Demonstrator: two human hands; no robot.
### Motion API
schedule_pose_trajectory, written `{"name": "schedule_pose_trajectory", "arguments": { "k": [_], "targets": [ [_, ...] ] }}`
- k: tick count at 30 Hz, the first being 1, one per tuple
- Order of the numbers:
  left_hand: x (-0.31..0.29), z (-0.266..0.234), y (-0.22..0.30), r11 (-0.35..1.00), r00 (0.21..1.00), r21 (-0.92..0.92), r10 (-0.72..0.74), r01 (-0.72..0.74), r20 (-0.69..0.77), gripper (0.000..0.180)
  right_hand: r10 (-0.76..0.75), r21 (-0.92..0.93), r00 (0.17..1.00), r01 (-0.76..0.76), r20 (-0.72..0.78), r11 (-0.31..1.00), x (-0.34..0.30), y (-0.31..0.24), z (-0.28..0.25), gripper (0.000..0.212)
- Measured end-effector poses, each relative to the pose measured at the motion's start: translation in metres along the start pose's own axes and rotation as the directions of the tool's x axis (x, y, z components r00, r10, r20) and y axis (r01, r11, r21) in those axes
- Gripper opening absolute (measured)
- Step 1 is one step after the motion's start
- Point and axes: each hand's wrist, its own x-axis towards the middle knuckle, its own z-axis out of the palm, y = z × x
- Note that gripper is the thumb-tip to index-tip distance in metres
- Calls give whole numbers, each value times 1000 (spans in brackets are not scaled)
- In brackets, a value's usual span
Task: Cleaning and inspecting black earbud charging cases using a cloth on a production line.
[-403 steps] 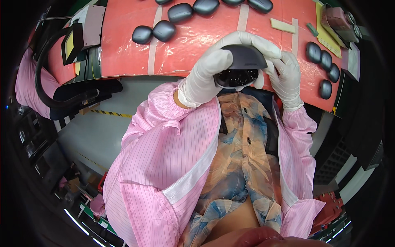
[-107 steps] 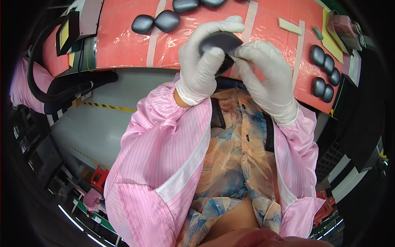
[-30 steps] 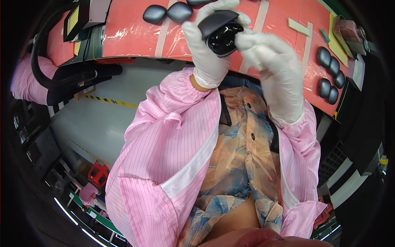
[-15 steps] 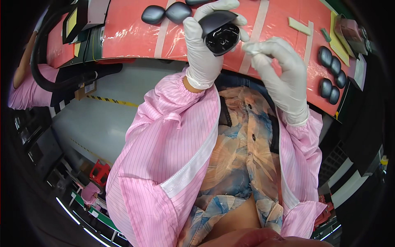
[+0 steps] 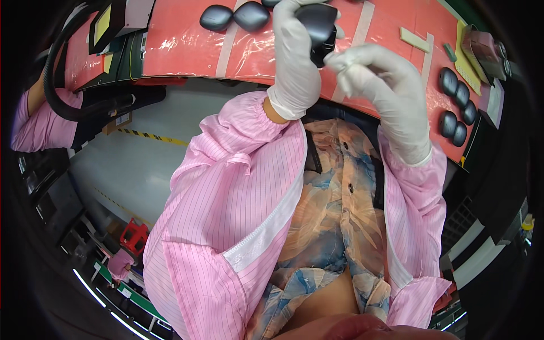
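Observation:
My left hand (image 5: 297,71), in a white glove, is closed around a dark grey rounded casing (image 5: 317,24) with a glossy black side. It is held up over the table's near edge, and my fingers hide part of it. My right hand (image 5: 391,93), also gloved in white, has thumb and forefinger pinched together just beside the casing's lower end. Whatever lies between those fingertips, if anything, is too small to make out. Similar dark casings (image 5: 251,16) lie on the table beyond my left hand.
The red-covered table (image 5: 181,48) carries pale tape strips. Several more casings (image 5: 448,81) sit at the right, near a cream block (image 5: 415,39) and a yellow sheet (image 5: 466,62). At the left, a black hose (image 5: 51,90) curves past another person's pink sleeve (image 5: 48,127).
My left hand has shifted right and turned the casing, so its grey top shows more and its glossy black side less. My right hand's pinched fingertips have moved slightly left, closer to it.

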Motion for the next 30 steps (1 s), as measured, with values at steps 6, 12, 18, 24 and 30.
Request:
{"name": "schedule_pose_trajectory", "arguments": {
  "k": [6, 12, 18, 24, 30],
  "targets": [
    [-3, -6, 1, 690, 836, -537, -547, 485, 53, 55, -624, -808, 765, 464, 158, 364, 6, 23, 11, 37],
    [-4, -21, -11, 530, 733, -542, -625, 652, 270, 72, -528, -781, 849, 317, -19, 538, -16, 36, -18, 34],
    [-1, -16, 9, 326, 576, -554, -731, 766, 367, 64, -668, -736, 736, 388, -115, 554, 5, 27, -33, 27],
    [-8, -6, 13, 505, 665, -472, -694, 722, 275, 58, -544, -764, 768, 561, 338, 317, 19, 7, -10, 25],
    [-8, -15, 9, 616, 698, -343, -683, 709, 217, 67, -476, -732, 854, 461, 211, 502, -12, -1, -22, 26]
  ]
}}
